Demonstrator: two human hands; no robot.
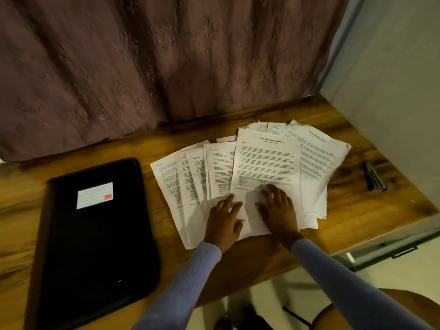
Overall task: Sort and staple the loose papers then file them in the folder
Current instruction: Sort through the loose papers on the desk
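— Sleeves (345,282) first, pale blue, reaching in from six o'clock. What are the hands doing?

— Both lie flat, fingers spread, pressing on the near edge of the loose papers (266,163). Left hand (223,220) and right hand (278,210) sit just beside each other on the top sheet. Neither pinches anything.

— State of the papers?

— Fanned out unevenly at the centre of the wooden table (333,234), overlapping, several printed sheets splayed toward nine and two o'clock. No staple that I can make out.

— Step in hand, then?

— Sorting, in my judgement, and early in it: the sheets are spread for reading, not squared. Next move calls for gathering matching pages into an aligned stack before stapling.

— Stapler?

— Small dark object (373,176) at three o'clock, well apart from the hands; likely the stapler, but too dim to confirm.

— The folder?

— Black folder (95,234) at nine o'clock, beside the papers, lying closed with a white label (94,195) uppermost. Contents hidden; nothing filed that I can see. It needs opening before anything goes in.
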